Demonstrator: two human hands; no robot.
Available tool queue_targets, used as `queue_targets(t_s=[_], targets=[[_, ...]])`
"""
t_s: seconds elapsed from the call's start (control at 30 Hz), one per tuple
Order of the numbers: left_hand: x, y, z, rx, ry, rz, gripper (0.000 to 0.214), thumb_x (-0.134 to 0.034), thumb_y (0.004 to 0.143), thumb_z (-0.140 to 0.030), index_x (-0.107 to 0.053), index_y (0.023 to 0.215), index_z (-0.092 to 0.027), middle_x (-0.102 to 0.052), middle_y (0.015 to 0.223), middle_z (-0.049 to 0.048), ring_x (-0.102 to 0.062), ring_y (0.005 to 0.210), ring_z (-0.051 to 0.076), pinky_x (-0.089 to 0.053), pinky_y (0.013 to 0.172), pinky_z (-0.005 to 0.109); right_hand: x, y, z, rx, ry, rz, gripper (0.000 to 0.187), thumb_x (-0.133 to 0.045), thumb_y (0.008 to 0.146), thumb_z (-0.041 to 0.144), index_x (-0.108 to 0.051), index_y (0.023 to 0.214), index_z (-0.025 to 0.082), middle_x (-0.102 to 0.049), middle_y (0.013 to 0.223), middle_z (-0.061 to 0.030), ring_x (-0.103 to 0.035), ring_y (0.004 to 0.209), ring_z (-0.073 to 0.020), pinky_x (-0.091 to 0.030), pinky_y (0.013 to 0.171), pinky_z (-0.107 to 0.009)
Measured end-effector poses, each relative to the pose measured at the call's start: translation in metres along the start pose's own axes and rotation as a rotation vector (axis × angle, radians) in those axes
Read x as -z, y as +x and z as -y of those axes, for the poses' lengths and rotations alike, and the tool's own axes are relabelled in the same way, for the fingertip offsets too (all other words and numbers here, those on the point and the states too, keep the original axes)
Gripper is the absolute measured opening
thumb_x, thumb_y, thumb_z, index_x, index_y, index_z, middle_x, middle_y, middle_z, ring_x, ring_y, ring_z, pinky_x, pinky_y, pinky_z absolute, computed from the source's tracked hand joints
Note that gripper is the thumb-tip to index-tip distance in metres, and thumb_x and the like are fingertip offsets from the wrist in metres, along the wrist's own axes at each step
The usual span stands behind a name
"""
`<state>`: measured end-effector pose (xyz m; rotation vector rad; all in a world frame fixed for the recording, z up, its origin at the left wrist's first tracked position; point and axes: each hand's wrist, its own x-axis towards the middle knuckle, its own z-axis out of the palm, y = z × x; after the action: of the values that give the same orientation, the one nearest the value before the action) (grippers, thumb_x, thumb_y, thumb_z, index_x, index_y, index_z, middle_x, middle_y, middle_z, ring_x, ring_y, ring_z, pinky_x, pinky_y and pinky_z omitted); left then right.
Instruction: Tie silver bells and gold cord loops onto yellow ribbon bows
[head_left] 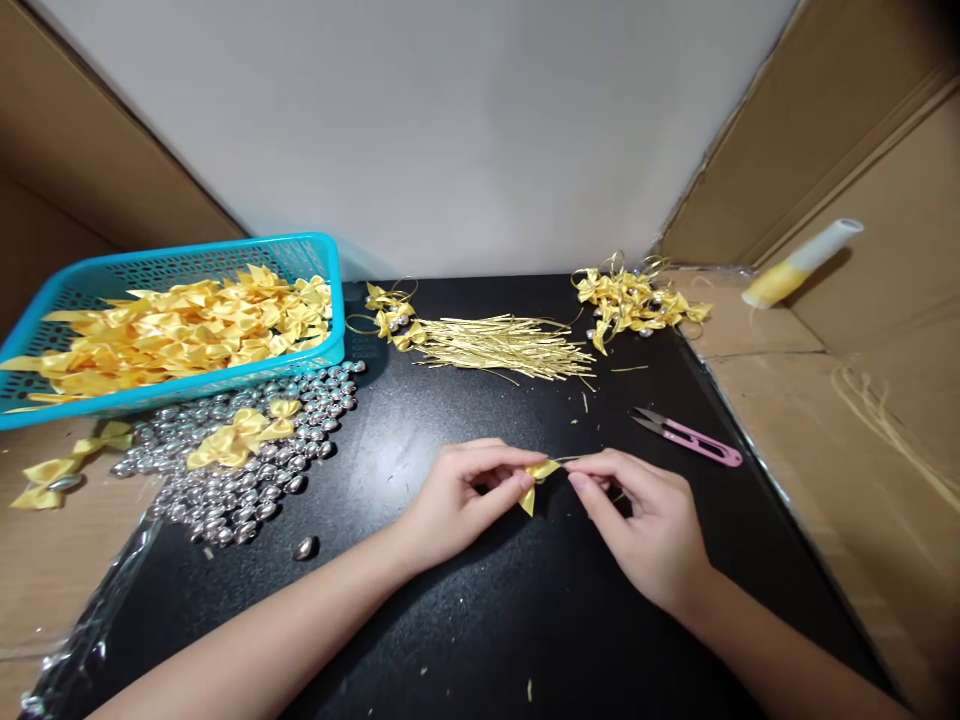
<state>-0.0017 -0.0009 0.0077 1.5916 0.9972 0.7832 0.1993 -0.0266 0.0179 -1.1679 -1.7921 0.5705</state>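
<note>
My left hand [469,495] pinches a small yellow ribbon bow [534,484] between thumb and fingers, just above the black table [480,620]. My right hand [645,515] meets it from the right, fingers pinched at the bow's edge on a thin gold wire tie [574,459]. Behind the hands lies a bundle of gold wire ties [502,345]. A heap of silver beads [247,460] with loose yellow bows [240,435] on it spreads at the left.
A turquoise basket [172,390] full of yellow bows stands at the back left. Finished bows [637,297] pile at the back right. Pink thread snips [690,436] lie right of my hands. Cardboard walls flank both sides; a yellow-white spool [799,263] rests at right.
</note>
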Motion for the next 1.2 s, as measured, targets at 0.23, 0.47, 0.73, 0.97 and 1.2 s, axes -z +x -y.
queue_targets(t_s=[0.23, 0.47, 0.73, 0.97, 1.2], targets=[[-0.0003, 0.0006, -0.0022, -0.014, -0.004, 0.041, 0.026, -0.066, 0.083, -0.018, -0.073, 0.107, -0.012, -0.068, 0.085, 0.0074, -0.065, 0.073, 0.013, -0.054, 0.063, 0.022, 0.0002, -0.0024, -0.0005, 0.076, -0.054, 0.121, 0.014, -0.055, 0.084, 0.005, -0.065, 0.081, 0.014, -0.051, 0.056, 0.0041, -0.044, 0.045, -0.0065, -0.038, 0.046, -0.019], [-0.0023, 0.0015, -0.0044, 0.023, 0.016, 0.017, 0.027, -0.067, 0.078, -0.013, -0.075, 0.103, -0.011, -0.070, 0.086, 0.0087, -0.064, 0.067, 0.011, -0.052, 0.058, 0.020, -0.0015, -0.0043, -0.0004, 0.074, -0.082, 0.150, 0.017, -0.053, 0.083, 0.005, -0.066, 0.074, 0.010, -0.044, 0.052, 0.0048, -0.039, 0.043, -0.0049, -0.031, 0.042, -0.018], [-0.0030, 0.0032, -0.0048, 0.008, 0.025, 0.037, 0.026, -0.065, 0.077, -0.010, -0.075, 0.101, -0.012, -0.071, 0.100, 0.0106, -0.063, 0.066, 0.009, -0.052, 0.056, 0.019, -0.0062, -0.0075, -0.0017, 0.034, -0.113, 0.179, 0.017, -0.053, 0.082, 0.005, -0.067, 0.073, 0.009, -0.042, 0.051, 0.0049, -0.037, 0.044, -0.0049, -0.030, 0.043, -0.018], [-0.0034, 0.0036, -0.0040, 0.011, 0.027, 0.040, 0.027, -0.064, 0.076, -0.008, -0.075, 0.101, -0.011, -0.071, 0.102, 0.0104, -0.063, 0.065, 0.009, -0.052, 0.056, 0.019, -0.0070, -0.0084, -0.0011, 0.034, -0.127, 0.177, 0.017, -0.053, 0.082, 0.005, -0.066, 0.072, 0.009, -0.040, 0.052, 0.0057, -0.036, 0.044, -0.0045, -0.029, 0.043, -0.018], [-0.0037, 0.0043, -0.0049, 0.002, 0.051, 0.041, 0.027, -0.063, 0.075, -0.007, -0.075, 0.099, -0.010, -0.072, 0.100, 0.0102, -0.062, 0.063, 0.009, -0.051, 0.054, 0.019, -0.0085, -0.0086, -0.0024, 0.032, -0.132, 0.172, 0.017, -0.053, 0.082, 0.005, -0.064, 0.071, 0.011, -0.038, 0.052, 0.0061, -0.036, 0.045, -0.0046, -0.029, 0.044, -0.018]])
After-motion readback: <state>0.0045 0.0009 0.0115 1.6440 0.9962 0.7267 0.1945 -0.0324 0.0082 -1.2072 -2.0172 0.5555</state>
